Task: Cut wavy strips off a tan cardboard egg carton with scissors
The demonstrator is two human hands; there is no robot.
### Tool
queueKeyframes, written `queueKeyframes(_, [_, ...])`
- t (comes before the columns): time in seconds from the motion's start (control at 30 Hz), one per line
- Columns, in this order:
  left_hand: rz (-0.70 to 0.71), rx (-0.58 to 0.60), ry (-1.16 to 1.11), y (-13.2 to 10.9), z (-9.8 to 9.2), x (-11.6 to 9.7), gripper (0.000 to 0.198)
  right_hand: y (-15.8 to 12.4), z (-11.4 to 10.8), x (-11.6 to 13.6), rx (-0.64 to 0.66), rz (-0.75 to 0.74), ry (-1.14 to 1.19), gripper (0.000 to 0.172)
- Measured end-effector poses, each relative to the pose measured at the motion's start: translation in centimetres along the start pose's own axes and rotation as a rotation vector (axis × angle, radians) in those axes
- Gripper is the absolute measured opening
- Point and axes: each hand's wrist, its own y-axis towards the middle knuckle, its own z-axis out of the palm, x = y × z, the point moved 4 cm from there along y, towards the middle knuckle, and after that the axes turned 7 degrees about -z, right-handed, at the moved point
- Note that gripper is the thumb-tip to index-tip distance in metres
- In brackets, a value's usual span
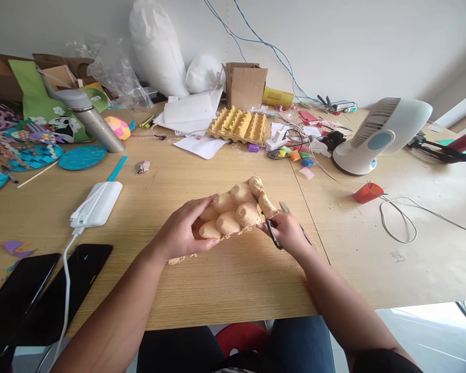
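My left hand grips the left side of a piece of tan egg carton, bumps facing up, held just above the wooden table. At the carton's right edge my right hand is closed round the black handles of a pair of scissors. A metal blade tip shows past the hand. Small carton crumbs lie under my left wrist.
A yellow egg tray and a cardboard box stand at the back. A white fan and an orange cup are at the right. A power bank, two dark phones, a metal bottle and paper crafts lie left.
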Motion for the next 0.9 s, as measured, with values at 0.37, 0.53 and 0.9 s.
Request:
queueKeyframes(0.37, [-0.133,0.158,-0.315,-0.5,0.2,0.6,0.082,-0.4,-0.1,0.6,0.010,0.005,0.069,0.059])
queueKeyframes(0.53, [-0.135,0.119,-0.243,-0.5,0.3,1.4,0.085,-0.1,0.0,0.1,0.015,-0.002,0.006,0.051])
queueKeyframes(0.9, [-0.078,0.140,-0.101,-0.3,0.5,1.0,0.087,-0.2,0.6,-0.5,-0.020,-0.034,-0.081,0.043])
